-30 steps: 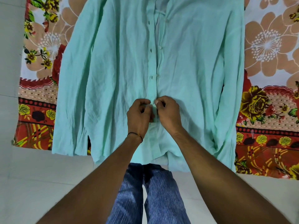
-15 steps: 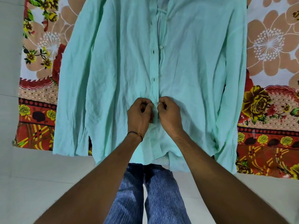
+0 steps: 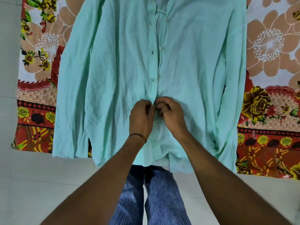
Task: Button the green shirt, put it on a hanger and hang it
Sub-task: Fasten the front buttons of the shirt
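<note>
The green shirt [image 3: 113, 70] lies flat and face up on a flowered cloth, collar away from me, hem toward my legs. Its front placket runs up the middle, with dark buttonholes on the left strip and small pale buttons on the right strip lying apart higher up. My left hand [image 3: 141, 116] pinches the left placket edge low on the shirt. My right hand [image 3: 172, 114] pinches the right edge against it, fingertips touching the left hand's. What is between the fingers is hidden. No hanger is in view.
A flowered cloth [image 3: 37, 101] in red, yellow and tan covers the surface under the shirt. Pale floor tiles [image 3: 40, 184] lie around it. My legs in blue striped trousers [image 3: 152, 195] stand at the cloth's near edge.
Both hands stay pinched together on the lower placket, with only small finger shifts. The view has drifted slightly, so the shirt sits a little lower and to the right.
</note>
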